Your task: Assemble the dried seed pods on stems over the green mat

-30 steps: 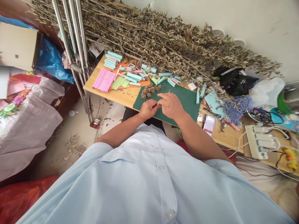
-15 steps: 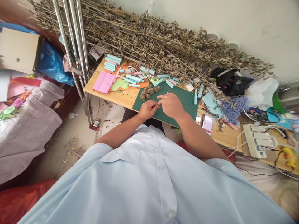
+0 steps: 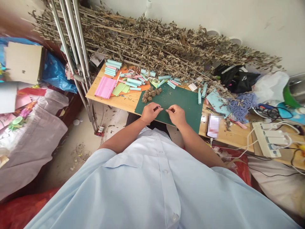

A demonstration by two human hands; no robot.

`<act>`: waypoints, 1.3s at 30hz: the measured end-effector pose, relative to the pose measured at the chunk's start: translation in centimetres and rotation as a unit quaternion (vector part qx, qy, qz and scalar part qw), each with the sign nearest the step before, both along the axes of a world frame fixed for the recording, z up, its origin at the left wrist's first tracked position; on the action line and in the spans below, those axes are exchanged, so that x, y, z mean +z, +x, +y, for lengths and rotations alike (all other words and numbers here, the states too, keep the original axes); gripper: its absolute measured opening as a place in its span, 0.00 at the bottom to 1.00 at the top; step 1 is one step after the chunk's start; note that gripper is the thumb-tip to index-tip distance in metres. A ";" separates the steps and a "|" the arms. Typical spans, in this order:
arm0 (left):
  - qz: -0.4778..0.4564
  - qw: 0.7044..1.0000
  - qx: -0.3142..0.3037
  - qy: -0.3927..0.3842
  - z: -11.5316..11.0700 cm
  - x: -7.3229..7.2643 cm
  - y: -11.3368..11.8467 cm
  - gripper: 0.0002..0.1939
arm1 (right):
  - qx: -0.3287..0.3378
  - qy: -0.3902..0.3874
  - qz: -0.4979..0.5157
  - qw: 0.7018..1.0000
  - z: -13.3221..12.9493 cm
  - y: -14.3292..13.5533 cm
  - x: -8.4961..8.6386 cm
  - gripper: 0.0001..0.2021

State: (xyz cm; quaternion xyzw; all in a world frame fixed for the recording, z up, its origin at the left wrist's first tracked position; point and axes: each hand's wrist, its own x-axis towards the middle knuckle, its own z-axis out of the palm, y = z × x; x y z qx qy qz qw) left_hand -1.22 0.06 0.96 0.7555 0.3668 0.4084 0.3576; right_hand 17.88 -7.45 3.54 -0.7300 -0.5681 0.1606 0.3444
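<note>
Over the front part of the green mat (image 3: 188, 101), my left hand (image 3: 150, 112) is closed, thumb against the fingers. A short way to its right, my right hand (image 3: 175, 114) is closed in a pinch, its fingertips facing the left ones. Something thin and pale may run between the two pinches, too small to name. Just beyond the left hand sits a small heap of brown, crumbly balls (image 3: 150, 93) on the mat.
Light blue and pink paper rolls (image 3: 134, 82), a pink paper sheet (image 3: 105, 87) and green paper (image 3: 121, 89) lie left and behind. Bundled dried stalks (image 3: 152, 44) line the wall. A phone (image 3: 213, 126), purple yarn (image 3: 241, 106) and a power strip (image 3: 267, 140) are at right. Metal poles (image 3: 71, 41) stand left.
My right hand has come down and its raised, spread fingers have closed into a pinch. It has moved slightly apart from my left hand, which stays nearly in place.
</note>
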 end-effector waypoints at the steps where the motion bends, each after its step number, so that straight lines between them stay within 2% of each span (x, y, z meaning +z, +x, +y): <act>1: 0.002 1.000 0.001 -0.001 0.0 0.1 -0.1 0.06 | -0.003 0.006 0.012 1.000 -0.1 0.0 -0.3 0.08; 6: 0.000 1.000 0.005 -0.012 0.1 0.6 -0.4 0.06 | 0.018 0.041 0.029 0.999 0.2 -0.4 -0.7 0.11; 8: 0.000 1.000 0.002 -0.016 0.1 0.7 -0.5 0.06 | 0.046 0.046 0.013 0.998 0.4 -0.6 -0.7 0.12; 13: 0.014 0.999 0.007 -0.030 0.0 0.9 -0.7 0.06 | 0.067 0.050 -0.043 0.996 1.4 -1.1 -0.8 0.14; 16: 0.026 0.999 -0.001 -0.031 0.1 1.1 -0.9 0.06 | 0.090 0.077 -0.069 0.991 1.6 -1.0 -1.2 0.13; 18: 0.030 0.999 -0.007 -0.037 0.1 1.2 -1.0 0.07 | 0.074 0.096 -0.068 0.990 1.3 -0.7 -1.7 0.15; 21: 0.025 0.998 -0.006 -0.061 0.1 1.6 -1.1 0.08 | 0.014 0.117 -0.033 0.992 0.8 -0.2 -2.5 0.14; 24: 0.004 0.992 0.009 -0.123 0.2 2.2 -1.2 0.10 | -0.029 0.146 0.002 0.989 0.3 0.1 -3.0 0.12; 28: -0.087 0.955 0.023 -0.283 0.6 3.3 -0.9 0.15 | -0.034 0.159 0.020 0.987 0.1 -0.2 -2.6 0.12; 33: -0.227 0.867 -0.004 -0.444 1.3 5.0 -0.1 0.20 | -0.055 0.124 0.032 0.990 -0.1 -0.4 -2.1 0.11; 36: -0.254 0.830 -0.010 -0.496 1.4 5.9 0.4 0.23 | -0.081 0.113 0.038 0.990 -0.2 -0.4 -2.3 0.10; 39: -0.251 0.824 -0.022 -0.507 1.2 6.5 0.5 0.25 | -0.084 0.115 0.052 0.988 -0.2 -0.4 -2.5 0.10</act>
